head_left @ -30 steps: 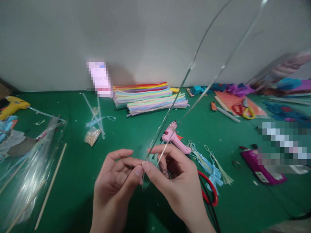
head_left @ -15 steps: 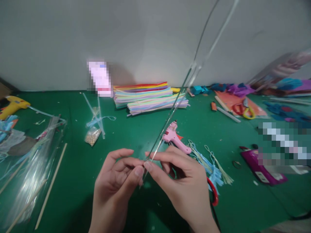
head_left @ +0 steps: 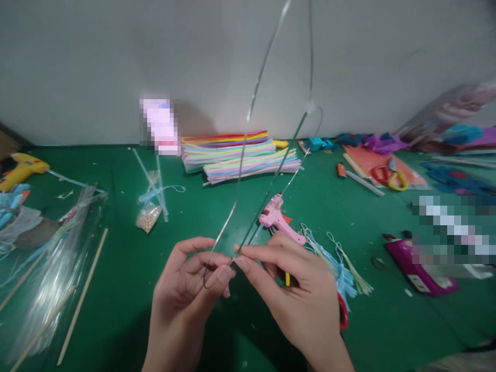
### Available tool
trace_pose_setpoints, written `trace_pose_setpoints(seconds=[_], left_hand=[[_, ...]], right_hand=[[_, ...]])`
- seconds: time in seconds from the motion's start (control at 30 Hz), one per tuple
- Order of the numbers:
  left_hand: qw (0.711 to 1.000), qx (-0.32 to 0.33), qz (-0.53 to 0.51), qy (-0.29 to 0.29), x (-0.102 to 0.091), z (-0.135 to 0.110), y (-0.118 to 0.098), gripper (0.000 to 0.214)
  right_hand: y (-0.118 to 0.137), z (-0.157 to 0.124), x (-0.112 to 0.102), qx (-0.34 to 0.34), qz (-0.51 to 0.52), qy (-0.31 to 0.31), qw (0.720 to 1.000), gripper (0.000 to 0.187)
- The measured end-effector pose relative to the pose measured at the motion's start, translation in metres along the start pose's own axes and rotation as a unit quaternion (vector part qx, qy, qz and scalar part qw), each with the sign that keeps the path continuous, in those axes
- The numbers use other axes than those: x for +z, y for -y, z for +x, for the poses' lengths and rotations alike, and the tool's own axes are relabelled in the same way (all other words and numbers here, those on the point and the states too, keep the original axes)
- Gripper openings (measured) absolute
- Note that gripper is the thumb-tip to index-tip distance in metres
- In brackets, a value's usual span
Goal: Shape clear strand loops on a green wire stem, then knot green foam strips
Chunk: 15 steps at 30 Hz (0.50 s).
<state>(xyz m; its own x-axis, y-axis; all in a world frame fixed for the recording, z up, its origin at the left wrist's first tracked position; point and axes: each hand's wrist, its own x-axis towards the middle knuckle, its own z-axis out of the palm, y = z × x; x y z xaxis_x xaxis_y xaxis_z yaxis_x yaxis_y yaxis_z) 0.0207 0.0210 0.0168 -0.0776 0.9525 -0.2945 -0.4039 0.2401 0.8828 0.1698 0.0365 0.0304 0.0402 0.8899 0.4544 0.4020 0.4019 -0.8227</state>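
My left hand is closed in a pinch, thumb against fingertips, on a thin shiny wire. From the other side, the thumb and forefinger of my right hand pinch the same wire close to the left fingertips. Long strands rise from the pinch toward the top of the view, and one bends down past my left fingers. The exact spot where the fingers meet is too small to make out. Beyond my right hand lies a pink glue gun. A red handle shows partly behind that hand.
Bundled pipe cleaners lie along the wall. To the left are a bag of beads, glue sticks, a yellow glue gun and a wooden stick. Blue tassels, scissors and a purple packet lie right.
The wire strands have spread apart. One has swung left and now curves past my left fingers, where both earlier ran close together up to the right. The hands stay almost in place.
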Motion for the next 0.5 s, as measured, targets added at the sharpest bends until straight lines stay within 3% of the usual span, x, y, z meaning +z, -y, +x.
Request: trace_pose_setpoints(seconds=[0.23,0.37,0.5], left_hand=[[1.000,0.001,0.002,0.007,0.000,0.003,0.001,0.043],[1.000,0.004,-0.004,0.016,-0.002,0.002,0.001,0.042],[1.000,-0.004,-0.017,0.017,-0.003,0.002,0.000,0.043]], right_hand=[[0.000,0.001,-0.001,0.004,-0.004,0.009,1.000,0.011],[-0.001,0.001,-0.005,0.044,0.024,0.030,0.998,0.013],[-0.002,0.000,-0.011,0.112,0.070,0.098,0.986,0.051]])
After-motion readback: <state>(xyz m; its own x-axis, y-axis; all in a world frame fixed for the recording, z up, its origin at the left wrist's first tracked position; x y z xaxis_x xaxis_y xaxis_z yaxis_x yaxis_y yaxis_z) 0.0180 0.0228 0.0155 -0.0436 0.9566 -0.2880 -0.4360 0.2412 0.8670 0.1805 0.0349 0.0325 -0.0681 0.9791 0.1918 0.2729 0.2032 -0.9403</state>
